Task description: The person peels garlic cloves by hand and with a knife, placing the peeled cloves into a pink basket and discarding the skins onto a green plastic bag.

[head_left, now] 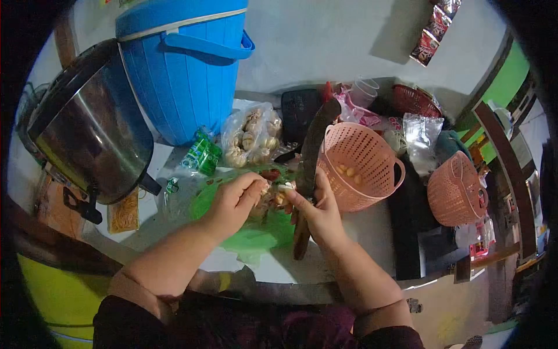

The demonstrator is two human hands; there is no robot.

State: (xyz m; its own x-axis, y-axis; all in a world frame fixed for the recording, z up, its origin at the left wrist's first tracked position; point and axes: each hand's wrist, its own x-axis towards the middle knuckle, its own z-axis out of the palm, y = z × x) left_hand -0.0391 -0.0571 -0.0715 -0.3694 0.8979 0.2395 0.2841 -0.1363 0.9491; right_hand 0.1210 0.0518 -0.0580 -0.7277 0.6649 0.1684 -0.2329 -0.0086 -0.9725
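Note:
My right hand (319, 212) is closed around a large knife (314, 148), its dark blade pointing up and away and its wooden handle toward me. At the thumb of that hand is a pale garlic clove (285, 187). My left hand (235, 200) pinches a small pale piece that looks like garlic, just left of the knife. Beneath both hands spreads a green plastic bag (250, 237) with garlic bits and skins on it, partly hidden by my fingers. A pink basket (378, 145) holding several peeled garlic cloves (349, 171) stands right of the knife.
Behind my hands lies a clear bag of garlic bulbs (250, 134), beside a green packet (202, 152). A tall blue bucket (180, 75) and a dark shiny container (93, 122) stand at left. A second pink basket (456, 195) is at right.

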